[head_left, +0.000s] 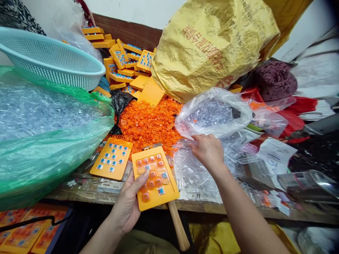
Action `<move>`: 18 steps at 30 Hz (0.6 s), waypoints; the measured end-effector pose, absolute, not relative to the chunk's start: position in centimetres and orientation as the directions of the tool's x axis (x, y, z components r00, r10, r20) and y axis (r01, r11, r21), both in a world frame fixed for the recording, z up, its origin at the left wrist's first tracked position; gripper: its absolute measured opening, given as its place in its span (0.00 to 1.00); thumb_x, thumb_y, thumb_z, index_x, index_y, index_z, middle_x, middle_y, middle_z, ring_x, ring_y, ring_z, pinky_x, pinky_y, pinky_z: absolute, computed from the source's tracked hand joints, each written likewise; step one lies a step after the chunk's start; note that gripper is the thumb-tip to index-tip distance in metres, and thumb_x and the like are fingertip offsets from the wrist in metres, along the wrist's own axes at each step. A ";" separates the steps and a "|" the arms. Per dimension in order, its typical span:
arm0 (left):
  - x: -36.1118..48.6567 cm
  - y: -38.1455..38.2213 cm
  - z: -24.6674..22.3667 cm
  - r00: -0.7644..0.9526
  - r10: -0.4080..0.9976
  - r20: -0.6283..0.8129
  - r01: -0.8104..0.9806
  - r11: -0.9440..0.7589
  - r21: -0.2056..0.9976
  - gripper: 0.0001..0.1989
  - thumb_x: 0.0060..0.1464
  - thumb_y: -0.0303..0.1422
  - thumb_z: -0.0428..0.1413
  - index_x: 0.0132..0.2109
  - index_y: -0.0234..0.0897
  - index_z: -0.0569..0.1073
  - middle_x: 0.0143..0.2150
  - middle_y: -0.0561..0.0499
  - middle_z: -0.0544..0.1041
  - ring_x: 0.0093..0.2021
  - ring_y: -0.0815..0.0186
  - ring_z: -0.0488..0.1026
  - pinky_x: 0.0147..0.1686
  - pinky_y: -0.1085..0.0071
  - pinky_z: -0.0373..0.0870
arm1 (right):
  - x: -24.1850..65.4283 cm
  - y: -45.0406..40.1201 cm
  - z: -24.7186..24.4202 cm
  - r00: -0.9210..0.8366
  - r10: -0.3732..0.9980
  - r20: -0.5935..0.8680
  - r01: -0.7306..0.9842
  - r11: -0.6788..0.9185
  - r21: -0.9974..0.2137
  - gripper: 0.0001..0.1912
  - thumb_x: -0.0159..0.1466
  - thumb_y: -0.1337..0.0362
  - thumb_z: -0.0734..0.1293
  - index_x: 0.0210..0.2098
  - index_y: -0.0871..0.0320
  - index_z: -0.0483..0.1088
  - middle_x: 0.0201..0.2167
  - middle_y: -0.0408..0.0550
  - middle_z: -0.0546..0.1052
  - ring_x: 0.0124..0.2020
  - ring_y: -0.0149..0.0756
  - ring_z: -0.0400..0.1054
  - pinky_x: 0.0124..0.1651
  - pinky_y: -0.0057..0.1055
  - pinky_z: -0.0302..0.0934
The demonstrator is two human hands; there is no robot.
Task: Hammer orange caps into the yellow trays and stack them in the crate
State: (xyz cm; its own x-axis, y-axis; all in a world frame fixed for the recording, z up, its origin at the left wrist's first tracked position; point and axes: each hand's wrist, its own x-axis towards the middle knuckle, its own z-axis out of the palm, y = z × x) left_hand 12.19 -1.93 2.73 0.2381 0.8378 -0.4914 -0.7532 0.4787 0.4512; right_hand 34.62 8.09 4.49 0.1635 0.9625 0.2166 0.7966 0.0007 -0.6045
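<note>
My left hand [131,197] grips a yellow-orange keypad panel [169,192] by its left side, thumb pressed on the front. Rows of clear caps over orange ones cover most of its key positions, and a few blue switches show. My right hand [208,153] is at the near rim of a white plastic bag [182,123] of small clear pieces. Its fingers are curled together, and what they hold is hidden. Left of the held panel lies another keypad panel [102,171] with bare blue switches. A wooden handle [177,225] sticks out beneath the held panel.
Orange caps [150,123] are heaped mid-table, with stacked panels [127,63] behind. A green bag [53,155] of clear pieces and a blue basket [53,60] stand left. A yellow sack [212,46] rises behind. Loose clear pieces [196,176] lie near the table's front edge.
</note>
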 end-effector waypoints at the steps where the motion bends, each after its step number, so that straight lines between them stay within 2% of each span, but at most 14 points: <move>1: 12.0 -2.0 2.8 0.266 0.842 -0.469 -0.747 0.487 0.453 0.29 0.50 0.29 0.62 0.58 0.41 0.64 0.53 0.44 0.76 0.50 0.55 0.75 0.51 0.59 0.72 | 35.1 8.9 4.4 0.142 0.960 0.243 0.839 0.014 -0.545 0.05 0.51 0.68 0.69 0.20 0.57 0.70 0.29 0.56 0.75 0.46 0.56 0.63 0.49 0.54 0.52; 2: 11.9 -2.1 2.8 0.293 0.848 -0.442 -0.735 0.495 0.462 0.31 0.48 0.27 0.63 0.59 0.40 0.63 0.54 0.44 0.76 0.51 0.55 0.74 0.52 0.60 0.71 | 35.4 9.5 4.2 0.115 0.956 0.268 0.869 0.033 -0.494 0.07 0.51 0.69 0.69 0.17 0.57 0.69 0.27 0.56 0.75 0.45 0.57 0.64 0.48 0.54 0.52; 4: 11.5 -2.3 2.7 0.337 0.858 -0.387 -0.710 0.501 0.494 0.39 0.42 0.21 0.64 0.61 0.42 0.61 0.56 0.43 0.74 0.53 0.53 0.73 0.52 0.60 0.71 | 35.5 10.0 4.0 0.064 0.944 0.324 0.903 0.084 -0.421 0.07 0.53 0.70 0.67 0.19 0.58 0.70 0.26 0.57 0.75 0.42 0.57 0.66 0.47 0.54 0.53; 7: 11.1 -2.4 2.7 0.370 0.866 -0.335 -0.691 0.498 0.524 0.44 0.39 0.18 0.64 0.62 0.43 0.58 0.58 0.44 0.72 0.56 0.51 0.70 0.55 0.57 0.68 | 34.5 8.8 4.2 0.003 0.907 0.422 0.906 0.176 -0.385 0.07 0.60 0.67 0.63 0.31 0.61 0.73 0.29 0.58 0.76 0.35 0.52 0.70 0.42 0.51 0.58; 9: 10.9 -2.3 2.7 0.385 0.862 -0.329 -0.680 0.506 0.530 0.43 0.40 0.19 0.64 0.62 0.42 0.58 0.58 0.43 0.72 0.57 0.49 0.69 0.56 0.56 0.66 | 33.4 6.8 4.6 -0.063 0.877 0.477 0.874 0.279 -0.398 0.10 0.64 0.64 0.60 0.38 0.61 0.72 0.29 0.55 0.77 0.31 0.44 0.71 0.37 0.43 0.63; 11: 10.8 -2.1 2.6 0.387 0.859 -0.335 -0.677 0.511 0.530 0.43 0.42 0.20 0.64 0.63 0.42 0.57 0.57 0.43 0.73 0.57 0.50 0.69 0.56 0.57 0.66 | 32.2 4.1 4.8 -0.177 0.838 0.515 0.804 0.425 -0.415 0.10 0.66 0.63 0.60 0.40 0.58 0.72 0.30 0.49 0.78 0.29 0.37 0.73 0.32 0.34 0.66; 14: 10.8 -1.7 2.3 0.387 0.858 -0.338 -0.685 0.513 0.517 0.39 0.49 0.24 0.61 0.65 0.43 0.55 0.57 0.43 0.73 0.57 0.53 0.69 0.57 0.59 0.65 | 30.4 0.0 4.6 -0.334 0.761 0.556 0.632 0.618 -0.467 0.11 0.64 0.71 0.62 0.41 0.54 0.74 0.33 0.45 0.78 0.32 0.30 0.74 0.32 0.24 0.69; 16: 10.9 -1.6 2.1 0.404 0.853 -0.330 -0.685 0.521 0.509 0.35 0.53 0.26 0.59 0.65 0.43 0.55 0.58 0.43 0.71 0.58 0.54 0.68 0.57 0.60 0.65 | 29.4 -1.9 4.1 -0.334 0.727 0.600 0.512 0.674 -0.533 0.18 0.61 0.77 0.63 0.44 0.53 0.74 0.36 0.48 0.77 0.36 0.31 0.74 0.35 0.25 0.70; 18: 11.1 -1.5 2.1 0.415 0.852 -0.319 -0.679 0.523 0.515 0.33 0.55 0.27 0.57 0.65 0.43 0.54 0.59 0.43 0.71 0.59 0.55 0.67 0.57 0.60 0.65 | 28.7 -2.8 3.6 -0.293 0.709 0.642 0.447 0.695 -0.563 0.26 0.58 0.81 0.64 0.50 0.51 0.73 0.38 0.49 0.78 0.39 0.35 0.74 0.40 0.32 0.71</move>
State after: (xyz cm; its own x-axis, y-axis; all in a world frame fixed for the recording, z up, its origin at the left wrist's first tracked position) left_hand 11.05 -1.54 2.08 0.4151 0.8522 -0.3187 -0.6792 0.5233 0.5147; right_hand 28.69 -2.83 3.65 -0.2927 0.7089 0.6417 0.4475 0.6946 -0.5633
